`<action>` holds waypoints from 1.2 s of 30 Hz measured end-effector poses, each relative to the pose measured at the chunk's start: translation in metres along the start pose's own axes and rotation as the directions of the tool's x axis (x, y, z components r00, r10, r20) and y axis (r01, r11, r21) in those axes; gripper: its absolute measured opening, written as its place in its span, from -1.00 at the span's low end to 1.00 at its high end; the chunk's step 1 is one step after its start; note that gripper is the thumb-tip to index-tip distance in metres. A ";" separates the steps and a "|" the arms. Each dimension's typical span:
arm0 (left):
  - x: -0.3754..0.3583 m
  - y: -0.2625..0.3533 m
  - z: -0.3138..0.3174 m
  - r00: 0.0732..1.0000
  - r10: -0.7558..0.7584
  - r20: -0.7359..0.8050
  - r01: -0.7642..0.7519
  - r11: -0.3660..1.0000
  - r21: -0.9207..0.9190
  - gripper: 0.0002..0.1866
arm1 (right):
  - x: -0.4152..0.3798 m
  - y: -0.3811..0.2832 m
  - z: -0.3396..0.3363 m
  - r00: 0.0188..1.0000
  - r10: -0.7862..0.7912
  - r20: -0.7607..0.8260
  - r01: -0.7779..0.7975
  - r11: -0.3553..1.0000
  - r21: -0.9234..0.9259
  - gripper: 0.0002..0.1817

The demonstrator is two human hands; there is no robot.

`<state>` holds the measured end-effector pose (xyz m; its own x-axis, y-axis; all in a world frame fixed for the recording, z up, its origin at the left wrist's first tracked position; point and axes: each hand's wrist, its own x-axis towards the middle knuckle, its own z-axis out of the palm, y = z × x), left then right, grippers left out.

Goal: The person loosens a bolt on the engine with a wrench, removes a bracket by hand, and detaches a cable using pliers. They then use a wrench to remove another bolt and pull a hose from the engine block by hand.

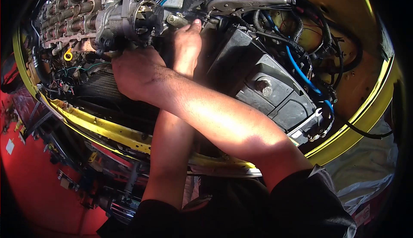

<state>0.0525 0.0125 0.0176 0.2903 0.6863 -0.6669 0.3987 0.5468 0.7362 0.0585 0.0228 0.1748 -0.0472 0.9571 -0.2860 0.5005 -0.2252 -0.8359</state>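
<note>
My forearms cross over the engine bay, the right above the left. My left hand (187, 44) reaches in beside the engine, its thumb pressed on a small metal part (176, 20) near the jaws of a pair of locking pliers (254, 3). The other fingers of that hand are out of sight. Farther left, my right hand (138, 71) is curled in under a round metal engine housing (148, 12). Its fingertips, and whatever they grip, are hidden below the housing.
An engine with exposed camshafts (75, 16) fills the upper left, near a yellow dipstick ring (68, 54). A battery (275, 91) sits right of my arms, with a wrench (306, 122) on its edge. The yellow front body edge (103, 126) runs below, and a blue hose (299, 68) passes the battery.
</note>
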 end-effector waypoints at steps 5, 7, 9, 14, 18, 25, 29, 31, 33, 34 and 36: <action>0.005 0.003 -0.011 0.960 -0.246 0.137 0.263 0.957 -0.122 -0.68 | 0.000 0.001 0.000 1.000 0.004 -0.003 -0.004 1.000 0.012 -0.70; 0.001 0.007 -0.011 0.957 -0.239 0.164 0.261 0.957 -0.126 -0.69 | -0.002 0.001 0.000 1.000 -0.012 -0.013 0.011 1.000 -0.007 -0.70; -0.006 0.012 -0.006 0.994 0.010 0.109 -0.028 0.985 0.172 -0.73 | -0.001 0.001 0.000 1.000 -0.019 -0.021 0.019 1.000 -0.012 -0.70; -0.038 0.019 0.013 0.640 0.727 0.251 -0.421 0.058 0.905 -0.80 | -0.001 0.000 -0.001 1.000 0.006 0.002 -0.006 1.000 -0.013 -0.70; -0.007 0.004 0.000 0.989 -0.104 0.105 0.121 0.977 -0.177 -0.71 | -0.001 0.000 -0.001 1.000 -0.002 -0.005 0.002 1.000 -0.001 -0.70; -0.020 0.029 0.006 0.983 -0.108 0.151 0.113 0.993 -0.026 -0.76 | -0.001 -0.001 0.000 1.000 0.007 -0.013 -0.007 1.000 -0.012 -0.72; -0.034 0.030 0.014 0.822 0.528 0.211 -0.406 0.285 0.868 -0.75 | -0.002 -0.002 0.000 1.000 0.008 -0.013 -0.009 0.999 -0.038 -0.72; -0.033 0.031 0.015 0.929 0.351 0.114 -0.308 0.568 0.763 -0.75 | -0.001 -0.001 0.003 1.000 0.006 -0.016 -0.007 0.999 -0.032 -0.73; -0.033 0.037 0.014 0.988 0.142 0.064 -0.152 0.784 0.602 -0.75 | 0.000 -0.001 0.004 1.000 0.002 -0.014 -0.003 0.999 -0.032 -0.73; -0.005 0.003 0.005 0.995 -0.030 0.095 0.030 1.000 0.007 -0.74 | 0.000 -0.001 0.003 1.000 0.003 -0.011 -0.004 0.999 -0.036 -0.73; -0.009 0.011 0.002 0.943 -0.188 0.273 0.294 0.857 -0.424 -0.74 | -0.001 -0.001 0.000 1.000 0.004 -0.005 -0.005 0.999 -0.038 -0.73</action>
<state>0.0560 0.0114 0.0316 0.4361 0.4136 -0.7992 0.0576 0.8734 0.4835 0.0582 0.0224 0.1754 -0.0402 0.9570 -0.2872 0.5330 -0.2226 -0.8163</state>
